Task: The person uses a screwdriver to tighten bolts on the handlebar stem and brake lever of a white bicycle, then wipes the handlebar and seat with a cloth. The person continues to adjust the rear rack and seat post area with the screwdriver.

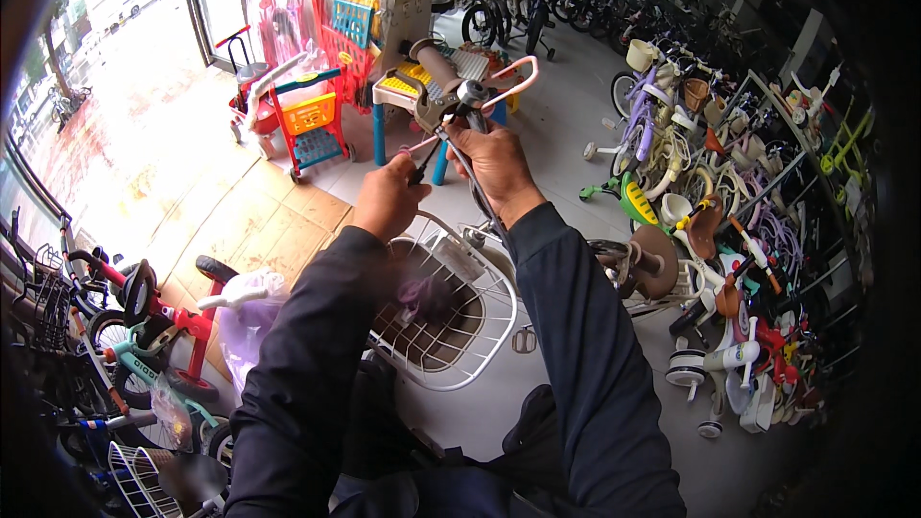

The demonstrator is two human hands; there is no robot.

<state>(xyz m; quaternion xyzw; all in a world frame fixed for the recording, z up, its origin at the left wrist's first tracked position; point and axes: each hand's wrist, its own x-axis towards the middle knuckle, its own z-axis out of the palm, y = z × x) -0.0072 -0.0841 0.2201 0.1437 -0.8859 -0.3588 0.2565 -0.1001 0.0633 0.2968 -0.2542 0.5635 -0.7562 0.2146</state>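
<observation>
The handlebar (pixel 434 111) is at 12 o'clock in view. Positions from it: at 7, the left hand (pixel 391 198) pinches a slim black part (pixel 419 174), likely for fine control; at 5, the right hand (pixel 495 171) curls around the cables (pixel 487 211), apparently steadying them; at 6, a basket (pixel 456 258); at 9, a toy cart (pixel 311 114); at 4, bicycles (pixel 706 220).

Red-framed toy cart (pixel 312 115), tan cardboard (pixel 273 201) on the floor (pixel 566 105), lilac plastic bag (pixel 251 328), dark bicycles (pixel 497 6) standing at the back
</observation>
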